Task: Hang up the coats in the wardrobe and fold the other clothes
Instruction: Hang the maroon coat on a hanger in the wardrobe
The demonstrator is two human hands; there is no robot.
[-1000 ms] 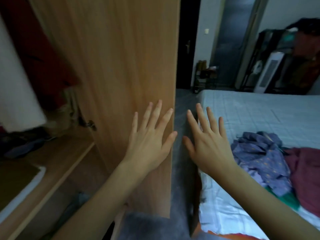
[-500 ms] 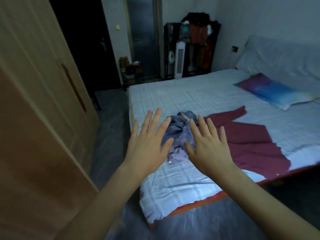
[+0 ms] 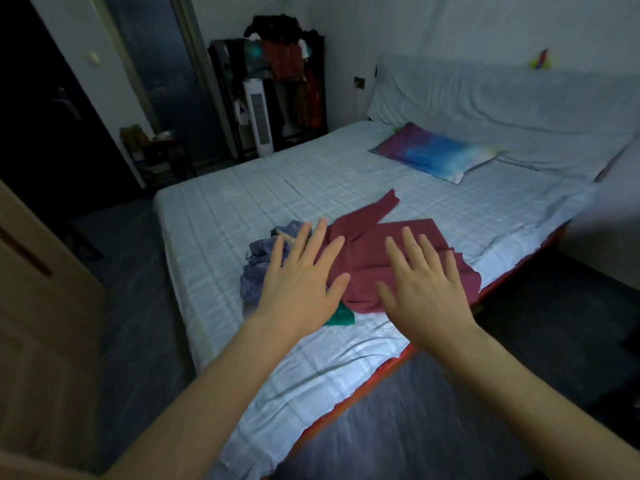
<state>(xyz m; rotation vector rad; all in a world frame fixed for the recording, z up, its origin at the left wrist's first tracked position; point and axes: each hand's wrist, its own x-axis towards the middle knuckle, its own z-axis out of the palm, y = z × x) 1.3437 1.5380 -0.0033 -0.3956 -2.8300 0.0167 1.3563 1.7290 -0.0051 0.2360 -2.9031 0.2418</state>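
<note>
A dark red garment (image 3: 381, 251) lies spread on the bed (image 3: 242, 209) near its front edge. To its left sits a crumpled blue-purple garment (image 3: 259, 261), and a green piece of cloth (image 3: 341, 318) peeks out beneath them. My left hand (image 3: 299, 285) and my right hand (image 3: 424, 292) are raised in front of me, fingers straight and spread, holding nothing. They hover in the air before the clothes and hide parts of them. The wooden wardrobe door (image 3: 38, 306) stands at the left edge.
A colourful pillow (image 3: 433, 154) lies at the head of the bed. A clothes rack (image 3: 280, 84) and a white tower fan (image 3: 259, 123) stand by the far wall. A dark doorway (image 3: 41, 109) is at the far left. Dark floor runs between wardrobe and bed.
My view has swung from the open wardrobe to the bed. Both hands stayed raised and spread, and the clothes now lie straight ahead behind them.
</note>
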